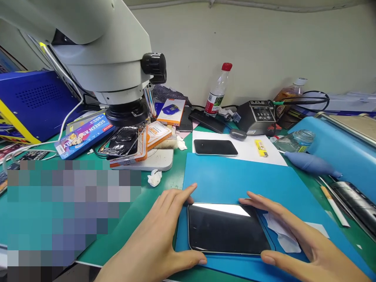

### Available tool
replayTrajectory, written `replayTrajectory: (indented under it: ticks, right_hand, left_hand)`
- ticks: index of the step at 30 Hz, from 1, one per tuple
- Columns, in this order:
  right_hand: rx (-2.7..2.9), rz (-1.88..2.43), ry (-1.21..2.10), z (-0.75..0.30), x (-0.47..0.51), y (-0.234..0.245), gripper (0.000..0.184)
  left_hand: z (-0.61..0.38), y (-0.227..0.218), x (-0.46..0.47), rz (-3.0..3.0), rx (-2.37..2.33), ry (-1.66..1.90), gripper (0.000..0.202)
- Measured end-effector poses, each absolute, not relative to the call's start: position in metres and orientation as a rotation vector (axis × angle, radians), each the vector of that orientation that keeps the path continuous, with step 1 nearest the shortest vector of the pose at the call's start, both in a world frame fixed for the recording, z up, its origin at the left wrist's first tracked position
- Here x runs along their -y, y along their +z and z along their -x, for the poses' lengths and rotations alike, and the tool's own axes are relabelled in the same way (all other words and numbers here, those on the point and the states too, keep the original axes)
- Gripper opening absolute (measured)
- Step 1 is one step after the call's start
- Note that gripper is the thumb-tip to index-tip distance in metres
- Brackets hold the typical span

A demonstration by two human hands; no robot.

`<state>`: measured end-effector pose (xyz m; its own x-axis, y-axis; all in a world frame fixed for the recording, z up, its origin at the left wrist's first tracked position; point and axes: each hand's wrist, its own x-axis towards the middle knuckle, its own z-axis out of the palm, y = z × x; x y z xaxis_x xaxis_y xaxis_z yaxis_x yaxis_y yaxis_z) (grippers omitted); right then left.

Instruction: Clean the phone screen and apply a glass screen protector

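A smartphone (226, 233) with a dark, glossy screen lies face up on the blue mat (217, 172), a bright reflection along its far edge. My left hand (160, 233) is at its left end, thumb by the near edge and index finger by the far corner, fingers apart. Around the right end, my right hand (308, 239) has its thumb at the near corner and its fingers stretched beyond the far edge. Whether the fingertips press on the phone I cannot tell. Crumpled white tissue (284, 235) lies beside the phone, partly behind my right hand.
A microscope (108, 70) overhangs the left side, above boxes and phone parts. Behind the mat, another phone (216, 147) and a yellow lighter (261, 148) rest on white paper. A blue air blower (311, 163) and a cigarette (335, 206) lie at right. The lower left is pixelated.
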<state>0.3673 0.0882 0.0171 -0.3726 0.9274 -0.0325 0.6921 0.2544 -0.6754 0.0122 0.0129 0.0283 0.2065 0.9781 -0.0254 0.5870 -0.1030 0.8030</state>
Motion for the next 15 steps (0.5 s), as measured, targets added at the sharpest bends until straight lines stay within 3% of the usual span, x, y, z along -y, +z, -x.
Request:
replayTrajectory:
  ticks: [15]
  right_hand:
    - [2.315, 1.469, 0.688, -0.387, -0.085, -0.007, 0.086]
  left_hand:
    - [-0.009, 0.025, -0.012, -2.012, -1.581, 0.666, 0.141]
